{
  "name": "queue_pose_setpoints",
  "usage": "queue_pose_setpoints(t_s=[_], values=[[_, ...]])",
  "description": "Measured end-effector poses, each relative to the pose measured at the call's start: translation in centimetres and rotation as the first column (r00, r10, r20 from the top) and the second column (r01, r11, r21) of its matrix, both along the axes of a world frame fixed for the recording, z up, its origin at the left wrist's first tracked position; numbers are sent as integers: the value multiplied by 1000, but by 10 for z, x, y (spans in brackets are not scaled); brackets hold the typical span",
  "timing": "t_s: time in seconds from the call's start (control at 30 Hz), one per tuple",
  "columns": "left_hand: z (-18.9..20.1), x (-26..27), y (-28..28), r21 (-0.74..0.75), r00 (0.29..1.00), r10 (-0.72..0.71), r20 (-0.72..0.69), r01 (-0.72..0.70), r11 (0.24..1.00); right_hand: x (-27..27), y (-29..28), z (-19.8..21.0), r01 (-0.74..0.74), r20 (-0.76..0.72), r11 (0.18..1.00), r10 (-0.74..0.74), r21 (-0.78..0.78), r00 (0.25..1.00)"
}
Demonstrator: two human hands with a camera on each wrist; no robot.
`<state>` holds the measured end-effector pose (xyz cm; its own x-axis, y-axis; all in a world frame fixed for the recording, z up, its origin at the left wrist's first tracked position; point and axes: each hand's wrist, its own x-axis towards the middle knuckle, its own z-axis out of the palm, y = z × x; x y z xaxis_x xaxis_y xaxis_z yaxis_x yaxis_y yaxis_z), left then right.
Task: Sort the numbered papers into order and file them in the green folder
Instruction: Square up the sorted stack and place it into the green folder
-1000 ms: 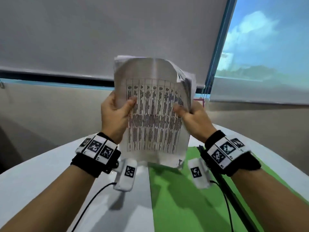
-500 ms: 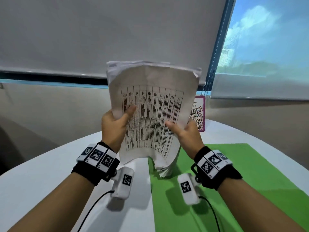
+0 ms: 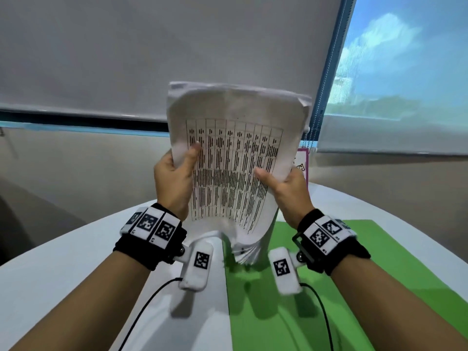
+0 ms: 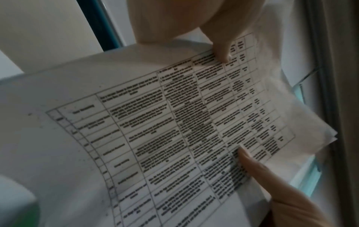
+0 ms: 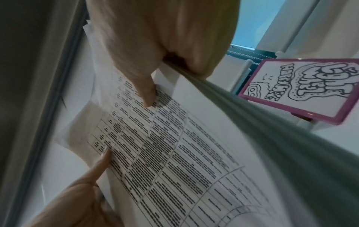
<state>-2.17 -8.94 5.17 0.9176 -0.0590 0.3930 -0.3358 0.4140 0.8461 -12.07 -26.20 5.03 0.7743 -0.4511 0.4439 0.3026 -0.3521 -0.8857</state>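
Filing is judged not yet done: the paper stack [image 3: 235, 158] is gripped upright by both hands, left hand [image 3: 174, 181] and right hand [image 3: 288, 191], above the open green folder [image 3: 329, 287] on the desk [image 3: 63, 262].

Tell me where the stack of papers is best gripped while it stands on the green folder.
By its two long side edges, about mid-height, one hand from each side, as the left hand and right hand do: the stack of papers stands upright on the green folder and bows, so it probably needs both sides held.

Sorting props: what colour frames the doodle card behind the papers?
Pink-purple frame, clearest in the right wrist view.
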Motion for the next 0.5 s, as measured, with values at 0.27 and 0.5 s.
queue_pose_setpoints(t_s=[0.27, 0.5], values=[[-47, 8, 9, 250, 982, -111, -154, 148, 957, -8, -11, -52, -122, -291, 980, 164, 156, 943], [-51, 13, 12, 359, 995, -98, -36, 105, 927, -8, -9, -41, -68, -297, 995, 86, 70, 951]])
